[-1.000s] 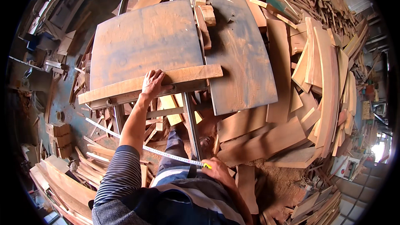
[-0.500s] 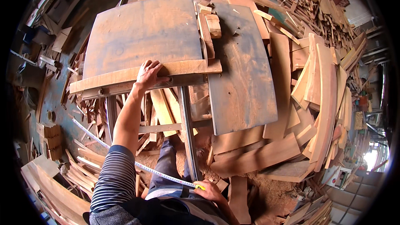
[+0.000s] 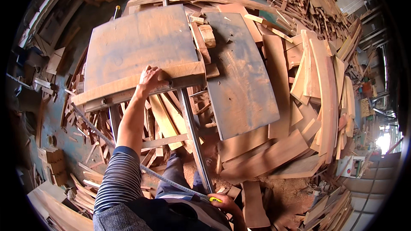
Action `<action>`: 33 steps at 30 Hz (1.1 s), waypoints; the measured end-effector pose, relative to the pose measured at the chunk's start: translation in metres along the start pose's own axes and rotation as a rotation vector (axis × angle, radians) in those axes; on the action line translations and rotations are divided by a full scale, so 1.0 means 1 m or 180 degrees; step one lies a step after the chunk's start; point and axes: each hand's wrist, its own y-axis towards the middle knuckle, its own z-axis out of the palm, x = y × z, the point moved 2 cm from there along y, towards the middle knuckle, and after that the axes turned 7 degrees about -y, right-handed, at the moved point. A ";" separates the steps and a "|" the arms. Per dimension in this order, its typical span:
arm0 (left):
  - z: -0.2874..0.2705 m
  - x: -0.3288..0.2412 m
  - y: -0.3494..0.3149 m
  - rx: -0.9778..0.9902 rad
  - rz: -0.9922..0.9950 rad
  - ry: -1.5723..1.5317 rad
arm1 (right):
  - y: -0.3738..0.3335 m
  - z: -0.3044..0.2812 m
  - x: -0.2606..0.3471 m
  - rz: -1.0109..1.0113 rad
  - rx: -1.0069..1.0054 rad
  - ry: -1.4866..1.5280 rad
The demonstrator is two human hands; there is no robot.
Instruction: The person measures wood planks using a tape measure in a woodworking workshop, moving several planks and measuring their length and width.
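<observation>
My left hand reaches forward, its fingers bent over a long, pale wooden strip. The strip lies along the near edge of a dusty metal machine table. My right hand, low by my waist, is closed on a yellow tape measure. Its pulled-out white blade runs left behind my left forearm towards the strip's left end. A short brown wood piece sits at the strip's right end. Beside it is a second metal table.
Wood blocks rest between the two tables. A steel rail runs from under the near table towards my legs. Curved boards and offcuts pile up on the right; scraps litter the floor at left. A cardboard-coloured stack stands far left.
My view has shifted, so the tables and strip appear further left and a little lower. My right hand with the tape measure appears slightly further right and lower. Both hands keep their grip.
</observation>
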 end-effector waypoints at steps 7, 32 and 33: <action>0.026 -0.023 -0.066 -0.0193 0.0138 0.0022 | 0.003 -0.018 -0.025 0.0239 0.0379 0.0075; 0.041 -0.261 -0.438 -0.1325 -0.1076 -0.3012 | -0.013 -0.062 -0.033 -0.0610 0.0201 -0.1077; 0.053 -0.274 -0.465 -0.1708 -0.1282 -0.3474 | -0.005 -0.059 -0.021 -0.0768 0.0202 -0.1117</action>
